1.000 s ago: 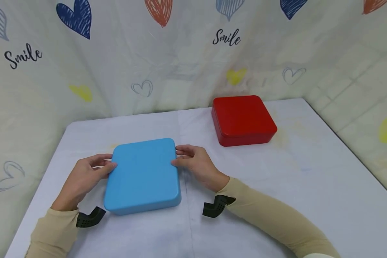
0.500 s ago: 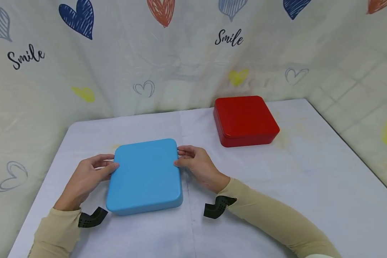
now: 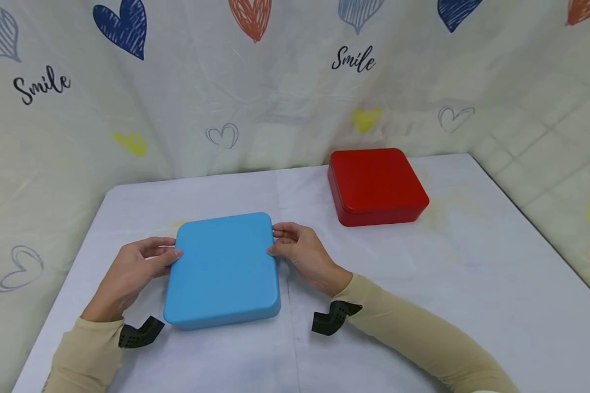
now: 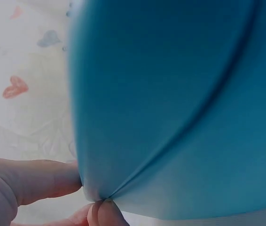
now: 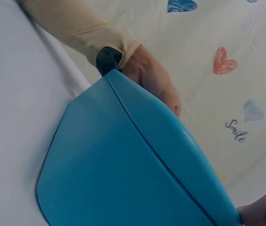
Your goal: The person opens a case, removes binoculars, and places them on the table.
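Note:
A light blue, round-cornered box (image 3: 223, 273) lies on the white-covered table, its lid on. My left hand (image 3: 133, 275) grips its left side near the far corner, the thumb on the top edge. On the opposite side my right hand (image 3: 307, 256) holds the box the same way. In the left wrist view, the left thumb (image 4: 48, 178) presses the lid's edge and a fingertip (image 4: 108, 214) sits at the seam beneath it. The right wrist view shows the seam running along the box side (image 5: 105, 160). Some fingers of both hands are partly hidden by the box.
Toward the back right of the table stands a closed red box (image 3: 378, 185) of similar shape. A white cloth (image 3: 398, 316) covers the table. Behind it hangs a pale curtain (image 3: 285, 98) printed with hearts and "Smile".
The head view has shifted slightly, so everything sits a little farther right in it. Both hands keep their hold, and the box shows no clear movement on the table.

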A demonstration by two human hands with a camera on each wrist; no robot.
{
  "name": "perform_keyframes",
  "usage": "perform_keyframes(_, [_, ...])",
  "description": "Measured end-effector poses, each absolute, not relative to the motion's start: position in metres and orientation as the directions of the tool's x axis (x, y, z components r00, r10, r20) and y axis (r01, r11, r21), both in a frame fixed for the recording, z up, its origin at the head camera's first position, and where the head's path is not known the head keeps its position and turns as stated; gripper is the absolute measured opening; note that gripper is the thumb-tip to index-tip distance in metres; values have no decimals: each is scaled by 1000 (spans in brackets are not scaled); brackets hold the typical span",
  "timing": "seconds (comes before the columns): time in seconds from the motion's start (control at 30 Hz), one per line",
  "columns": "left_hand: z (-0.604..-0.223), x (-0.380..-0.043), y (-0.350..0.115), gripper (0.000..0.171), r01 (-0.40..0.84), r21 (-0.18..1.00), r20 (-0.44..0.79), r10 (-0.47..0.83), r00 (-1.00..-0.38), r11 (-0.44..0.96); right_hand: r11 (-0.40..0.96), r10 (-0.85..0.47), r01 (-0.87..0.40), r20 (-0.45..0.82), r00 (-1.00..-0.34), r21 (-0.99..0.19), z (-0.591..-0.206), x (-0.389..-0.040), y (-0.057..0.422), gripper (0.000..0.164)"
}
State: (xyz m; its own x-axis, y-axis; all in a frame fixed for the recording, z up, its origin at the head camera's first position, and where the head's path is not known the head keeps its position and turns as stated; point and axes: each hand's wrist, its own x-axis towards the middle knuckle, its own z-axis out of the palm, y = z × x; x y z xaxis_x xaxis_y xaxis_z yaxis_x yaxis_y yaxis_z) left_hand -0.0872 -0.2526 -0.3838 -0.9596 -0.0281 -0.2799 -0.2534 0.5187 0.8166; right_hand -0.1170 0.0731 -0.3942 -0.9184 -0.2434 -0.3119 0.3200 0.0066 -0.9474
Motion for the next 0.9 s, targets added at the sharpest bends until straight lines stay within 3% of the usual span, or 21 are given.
perform_keyframes(0.5, [-386,-86,-255,66,-266,827,-295,-20,-955,495,105,-228,226,-245,-942,-968,-397,-113,77,54])
perform_keyframes(0.9, [-385,-87,-255,64,-255,829,-286,-14,-958,498,103,-223,188,-207,-953,-977,-398,-111,79,52])
